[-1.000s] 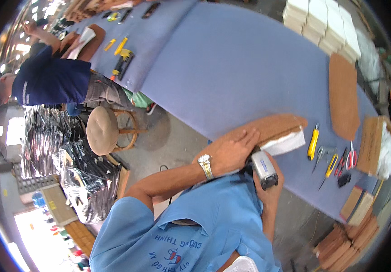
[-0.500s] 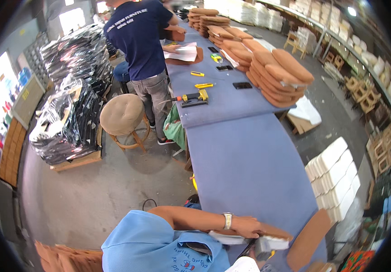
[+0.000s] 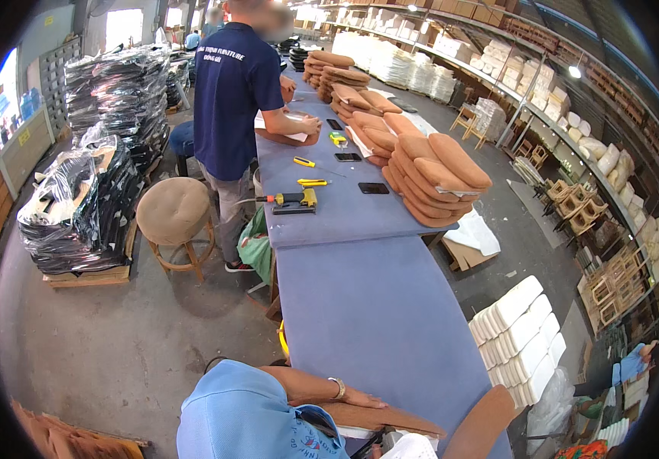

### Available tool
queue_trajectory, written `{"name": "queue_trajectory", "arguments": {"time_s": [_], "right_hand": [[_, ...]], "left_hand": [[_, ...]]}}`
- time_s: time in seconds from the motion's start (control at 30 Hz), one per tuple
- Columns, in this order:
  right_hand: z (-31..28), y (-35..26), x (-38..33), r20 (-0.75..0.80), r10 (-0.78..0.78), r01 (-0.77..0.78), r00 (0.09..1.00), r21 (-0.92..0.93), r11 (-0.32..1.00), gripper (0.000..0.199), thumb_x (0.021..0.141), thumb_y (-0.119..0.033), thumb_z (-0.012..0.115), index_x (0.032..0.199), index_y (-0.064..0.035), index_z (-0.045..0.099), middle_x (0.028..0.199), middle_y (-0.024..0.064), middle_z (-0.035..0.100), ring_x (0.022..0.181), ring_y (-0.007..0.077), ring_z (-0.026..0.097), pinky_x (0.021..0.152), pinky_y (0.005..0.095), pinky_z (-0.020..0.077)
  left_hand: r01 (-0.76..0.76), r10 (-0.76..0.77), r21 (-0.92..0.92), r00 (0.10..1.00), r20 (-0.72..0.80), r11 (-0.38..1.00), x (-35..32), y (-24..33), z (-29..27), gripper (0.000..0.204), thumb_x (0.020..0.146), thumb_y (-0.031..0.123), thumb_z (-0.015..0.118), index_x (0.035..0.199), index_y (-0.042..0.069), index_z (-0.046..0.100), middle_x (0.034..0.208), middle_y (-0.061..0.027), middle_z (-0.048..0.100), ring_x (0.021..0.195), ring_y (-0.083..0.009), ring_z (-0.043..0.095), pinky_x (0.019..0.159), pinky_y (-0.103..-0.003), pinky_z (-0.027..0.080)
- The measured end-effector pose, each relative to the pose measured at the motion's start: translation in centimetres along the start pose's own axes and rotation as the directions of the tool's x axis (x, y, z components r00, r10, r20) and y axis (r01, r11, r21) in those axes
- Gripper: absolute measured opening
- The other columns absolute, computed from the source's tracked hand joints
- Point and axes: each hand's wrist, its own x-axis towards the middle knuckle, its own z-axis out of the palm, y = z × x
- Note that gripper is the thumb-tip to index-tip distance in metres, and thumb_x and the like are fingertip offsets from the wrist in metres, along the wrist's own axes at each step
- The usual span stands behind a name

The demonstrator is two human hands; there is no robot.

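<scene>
My left hand (image 3: 361,398), with a watch at the wrist, lies flat with fingers stretched on a thin brown upholstered panel (image 3: 398,419). The panel rests at the near end of a long blue-covered table (image 3: 375,321). A white piece (image 3: 415,447) and a dark object show just below the panel at the frame's bottom edge. My right hand is out of sight, below the frame or behind my light blue shirt (image 3: 245,417). A rounded brown seat pad (image 3: 484,419) sits right of the panel.
A co-worker in a dark blue shirt (image 3: 234,84) works at the far table, beside a round stool (image 3: 173,210). A yellow and black power tool (image 3: 295,201), a phone (image 3: 373,187) and stacked brown cushions (image 3: 436,172) lie there. White foam blocks (image 3: 521,336) stand right; wrapped black bundles (image 3: 77,206) left.
The view has swung up from my work to look along the table. My left hand stays on the brown panel. The right hand and the tool it held have left the frame.
</scene>
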Motion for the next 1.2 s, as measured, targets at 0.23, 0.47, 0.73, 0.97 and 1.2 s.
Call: {"name": "queue_trajectory", "arguments": {"time_s": [0.23, 0.47, 0.73, 0.97, 1.2], "right_hand": [[-0.8, 1.2, -2.5, -0.065, 0.036, -0.034, 0.997, 0.024, 0.999, 0.032, 0.089, -0.007, 0.08, 0.116, -0.0011, 0.064, 0.083, 0.0042, 0.066, 0.06, 0.0117, 0.057, 0.053, 0.0282, 0.0467], [-0.7, -2.4, -4.1, 0.028, -0.067, 0.07, 0.997, -0.128, 0.989, 0.028, 0.09, -0.011, 0.078, 0.114, 0.0, 0.068, 0.094, 0.007, 0.071, 0.078, 0.0161, 0.065, 0.07, 0.0331, 0.0522], [0.5, -3.7, -5.1, -0.021, -0.328, 0.319, 0.944, -0.176, 0.931, 0.064, 0.078, -0.007, 0.077, 0.14, -0.0072, 0.061, 0.124, 0.0168, 0.072, 0.111, 0.0314, 0.073, 0.096, 0.0365, 0.0556], [1.0, -3.7, -6.8, -0.016, -0.248, 0.246, 0.969, -0.082, 0.966, 0.06, 0.085, -0.004, 0.074, 0.142, 0.0016, 0.059, 0.136, 0.0155, 0.068, 0.117, 0.0199, 0.068, 0.1, 0.0331, 0.0534], [0.9, -3.9, -6.8, 0.014, -0.268, 0.268, 0.963, -0.075, 0.96, 0.061, 0.084, -0.003, 0.076, 0.142, 0.0013, 0.059, 0.133, 0.0154, 0.069, 0.115, 0.0202, 0.069, 0.098, 0.0317, 0.0544]], "left_hand": [[-0.079, 0.083, 0.087, 0.995, -0.049, 0.993, -2.7, 5.7, 0.9, 0.08, 0.107, 0.067, 0.027, 0.166, 0.012, 0.026, 0.174, -0.0173, 0.015, 0.161, -0.0333, 0.007, 0.131, -0.048, 0.007], [-0.231, 0.26, 0.403, 0.965, -0.017, 0.885, -6.4, 9.6, 2.6, 0.071, 0.11, 0.05, 0.039, 0.163, 0.005, 0.029, 0.17, -0.0232, 0.023, 0.159, -0.0385, 0.016, 0.13, -0.049, 0.012], [0.112, 0.035, 0.515, 0.963, -0.267, 0.85, -8.2, 15.3, 3.3, 0.079, 0.096, 0.023, 0.068, 0.158, -0.006, 0.029, 0.155, -0.0324, 0.043, 0.147, -0.0453, 0.04, 0.124, -0.048, 0.032], [0.155, 0.013, 0.569, 0.96, -0.28, 0.808, -8.3, 15.3, 3.5, 0.077, 0.094, 0.019, 0.07, 0.154, -0.011, 0.032, 0.152, -0.0335, 0.046, 0.145, -0.0436, 0.043, 0.122, -0.045, 0.036], [0.187, -0.029, 0.572, 0.961, -0.275, 0.799, -8.3, 16.3, 3.3, 0.076, 0.094, 0.019, 0.07, 0.154, -0.011, 0.033, 0.153, -0.0319, 0.046, 0.146, -0.0419, 0.043, 0.121, -0.044, 0.037]]}}
